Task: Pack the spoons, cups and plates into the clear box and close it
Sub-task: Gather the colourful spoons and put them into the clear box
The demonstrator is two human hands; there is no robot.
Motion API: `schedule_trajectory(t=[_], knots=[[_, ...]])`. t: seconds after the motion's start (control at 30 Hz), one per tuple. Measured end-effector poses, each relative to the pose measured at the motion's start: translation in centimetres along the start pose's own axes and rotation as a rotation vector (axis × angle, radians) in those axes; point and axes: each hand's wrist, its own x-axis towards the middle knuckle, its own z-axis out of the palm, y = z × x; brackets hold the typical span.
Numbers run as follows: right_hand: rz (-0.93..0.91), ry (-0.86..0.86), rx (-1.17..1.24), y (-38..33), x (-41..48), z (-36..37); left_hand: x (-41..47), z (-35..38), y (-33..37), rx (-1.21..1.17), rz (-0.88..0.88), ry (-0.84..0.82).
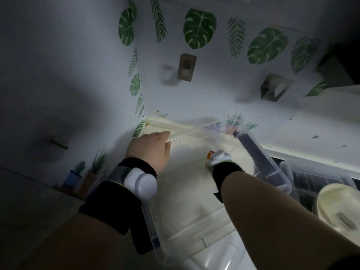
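The room is dim. A pale wall (194, 90) fills the upper half of the view and carries green leaf stickers (199, 28), some broad and some feathery, running from 10 to 2 o'clock. Two dark fittings (187, 67) are fixed to the wall below the leaves, one near 12 o'clock and the other toward 2. Where the wall ends, a cream table (155, 128) begins; it is lit more brightly than the rest.

One clear box (261, 158) sits on the table at the centre, reaching from just above the middle down to 6 o'clock. What lies inside it cannot be made out. One cream plate (329, 201) lies outside the box at 4 o'clock, with a small grey object on it that is too blurred to name.

Both forearms wear a black band with a white device. The left hand (149, 151) is at the box's rim on the 10 o'clock side, its fingers bent over the edge and gripping it. The right hand (219, 158) reaches into the box near the centre. It is mostly hidden behind its own wrist, so I cannot tell how its fingers lie.
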Motion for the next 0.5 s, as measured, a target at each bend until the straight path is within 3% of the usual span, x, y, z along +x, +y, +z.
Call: schedule_trajectory(t=[0.1,0.3,0.5], knots=[[0.057,0.144,0.143,-3.0,-6.3,-1.3,-0.2,0.1,0.0,-0.009,-0.001,0.012],[0.081,0.171,-0.299,-4.4,-8.8,-1.4,0.0,0.5,-0.3,-0.04,0.002,0.04],[0.078,0.288,-0.345,-4.3,-8.5,0.3,0.1,0.6,-0.3,-0.05,0.017,0.051]])
